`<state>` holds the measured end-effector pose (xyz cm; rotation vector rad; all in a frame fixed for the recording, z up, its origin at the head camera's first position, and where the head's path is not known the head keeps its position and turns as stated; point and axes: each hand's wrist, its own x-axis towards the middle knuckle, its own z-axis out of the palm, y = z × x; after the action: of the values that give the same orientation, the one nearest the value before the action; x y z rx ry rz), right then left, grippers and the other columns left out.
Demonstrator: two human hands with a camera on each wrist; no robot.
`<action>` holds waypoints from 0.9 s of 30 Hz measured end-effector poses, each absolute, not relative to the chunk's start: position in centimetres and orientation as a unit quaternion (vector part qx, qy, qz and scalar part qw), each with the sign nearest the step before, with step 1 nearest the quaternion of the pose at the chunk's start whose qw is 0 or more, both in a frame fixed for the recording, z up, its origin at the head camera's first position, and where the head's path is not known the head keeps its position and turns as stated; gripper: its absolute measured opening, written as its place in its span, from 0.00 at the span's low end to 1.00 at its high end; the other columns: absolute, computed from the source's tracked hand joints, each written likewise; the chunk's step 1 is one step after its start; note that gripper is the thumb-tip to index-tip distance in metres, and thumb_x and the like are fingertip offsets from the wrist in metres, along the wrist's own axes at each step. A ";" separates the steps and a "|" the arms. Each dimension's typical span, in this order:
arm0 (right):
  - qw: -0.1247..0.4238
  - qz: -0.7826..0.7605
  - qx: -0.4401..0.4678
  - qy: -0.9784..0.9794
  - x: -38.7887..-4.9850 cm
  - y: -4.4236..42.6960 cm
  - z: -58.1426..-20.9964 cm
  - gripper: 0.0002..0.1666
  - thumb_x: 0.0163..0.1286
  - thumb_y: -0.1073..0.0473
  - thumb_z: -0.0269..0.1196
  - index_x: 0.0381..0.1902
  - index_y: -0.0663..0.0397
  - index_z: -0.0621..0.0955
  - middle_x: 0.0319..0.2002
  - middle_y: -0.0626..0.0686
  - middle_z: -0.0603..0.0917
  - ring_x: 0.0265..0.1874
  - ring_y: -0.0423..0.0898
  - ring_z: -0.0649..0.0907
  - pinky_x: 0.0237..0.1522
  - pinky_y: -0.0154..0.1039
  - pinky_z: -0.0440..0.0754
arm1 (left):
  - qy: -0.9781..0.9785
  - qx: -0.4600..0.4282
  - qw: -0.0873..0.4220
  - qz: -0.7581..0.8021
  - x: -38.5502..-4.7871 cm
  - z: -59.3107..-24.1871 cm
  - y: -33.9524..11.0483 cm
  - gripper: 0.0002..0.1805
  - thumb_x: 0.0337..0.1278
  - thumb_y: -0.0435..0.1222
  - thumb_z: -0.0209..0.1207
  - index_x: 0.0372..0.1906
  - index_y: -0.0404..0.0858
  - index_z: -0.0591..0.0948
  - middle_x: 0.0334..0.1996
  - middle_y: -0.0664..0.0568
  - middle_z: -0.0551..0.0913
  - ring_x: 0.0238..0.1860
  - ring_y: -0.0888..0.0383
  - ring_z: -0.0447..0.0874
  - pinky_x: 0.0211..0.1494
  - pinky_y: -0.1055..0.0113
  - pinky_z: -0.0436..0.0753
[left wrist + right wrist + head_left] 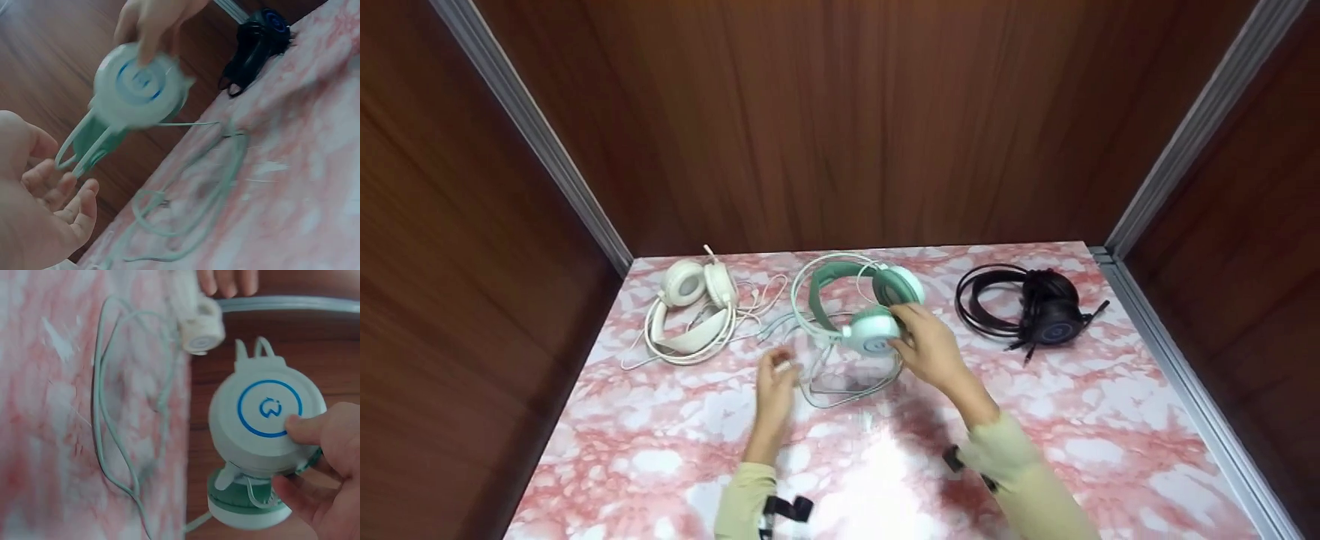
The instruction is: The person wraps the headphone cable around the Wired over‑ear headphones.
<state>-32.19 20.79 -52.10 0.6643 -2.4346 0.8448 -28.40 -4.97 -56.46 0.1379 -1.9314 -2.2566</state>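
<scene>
A white and green headset (874, 331) is held above the table's middle by my right hand (930, 349). In the right wrist view, the thumb (306, 430) lies on the earcup's outer face, which bears a blue ring and logo, while the other fingers go behind the cup. My left hand (775, 386) is apart from the headset, at its near left, with fingers loosely bent and nothing in them. From the headset a pale green cable (225, 185) trails down in loops onto the table.
A cream-white headset (690, 315) with its cable lies at the table's left. On the right lies a black headset (1035, 307) with a microphone arm. The marbled red-and-white table (660, 465) is bounded by brown wood-look panels (840, 127) at the back and sides.
</scene>
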 end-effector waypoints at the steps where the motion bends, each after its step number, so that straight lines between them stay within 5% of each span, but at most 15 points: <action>1: 0.248 0.311 0.247 -0.883 -31.2 21.3 -51.9 0.30 0.52 0.65 0.74 0.55 0.60 0.79 0.49 0.54 0.81 0.43 0.50 0.81 0.46 0.47 0.79 | -0.638 0.049 0.070 -0.766 -28.6 -56.0 -5.3 0.21 0.62 0.27 0.52 0.59 0.28 0.67 0.55 0.34 0.71 0.51 0.44 0.76 0.49 0.59 0.77; 8: 0.297 0.323 0.275 -0.856 -24.9 23.6 -51.9 0.34 0.44 0.75 0.73 0.53 0.58 0.81 0.49 0.52 0.81 0.41 0.46 0.80 0.43 0.41 0.80 | -0.479 0.025 -0.148 -0.865 -29.6 -54.6 -7.0 0.30 0.72 0.46 0.40 0.69 0.31 0.56 0.62 0.34 0.65 0.50 0.43 0.78 0.60 0.50 0.72; 15: 0.319 0.301 0.278 -0.855 -20.5 24.6 -54.5 0.34 0.43 0.71 0.76 0.53 0.57 0.82 0.51 0.53 0.82 0.50 0.49 0.80 0.57 0.39 0.74 | -0.394 -0.016 -0.294 -0.871 -29.2 -55.7 -6.5 0.29 0.72 0.52 0.36 0.60 0.32 0.68 0.44 0.46 0.80 0.43 0.48 0.81 0.53 0.55 0.76; 19: 0.329 0.287 0.283 -0.854 -18.7 24.4 -55.8 0.32 0.44 0.69 0.74 0.52 0.55 0.83 0.51 0.52 0.82 0.50 0.47 0.80 0.56 0.37 0.73 | -0.404 0.000 -0.302 -0.864 -28.3 -56.0 -5.5 0.18 0.70 0.45 0.47 0.46 0.35 0.79 0.31 0.50 0.82 0.34 0.53 0.82 0.46 0.58 0.78; 23: 0.338 0.269 0.288 -0.854 -17.7 23.9 -56.9 0.33 0.43 0.71 0.73 0.52 0.53 0.83 0.51 0.50 0.82 0.49 0.47 0.80 0.54 0.38 0.75 | -0.432 0.059 -0.246 -0.866 -27.7 -56.1 -4.4 0.06 0.57 0.36 0.60 0.31 0.36 0.80 0.19 0.52 0.80 0.23 0.57 0.81 0.32 0.65 0.81; 27: 0.339 0.260 0.290 -0.856 -17.3 23.8 -57.5 0.34 0.44 0.72 0.72 0.53 0.53 0.83 0.53 0.49 0.81 0.50 0.47 0.80 0.53 0.38 0.75 | -0.477 0.096 -0.189 -0.853 -27.1 -56.1 -3.5 0.10 0.51 0.33 0.62 0.19 0.40 0.75 0.13 0.54 0.75 0.16 0.61 0.75 0.22 0.70 0.77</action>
<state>-17.30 23.81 -57.46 0.7554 -2.2288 0.6781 -27.11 -3.50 -56.09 0.3441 -1.7120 -3.0585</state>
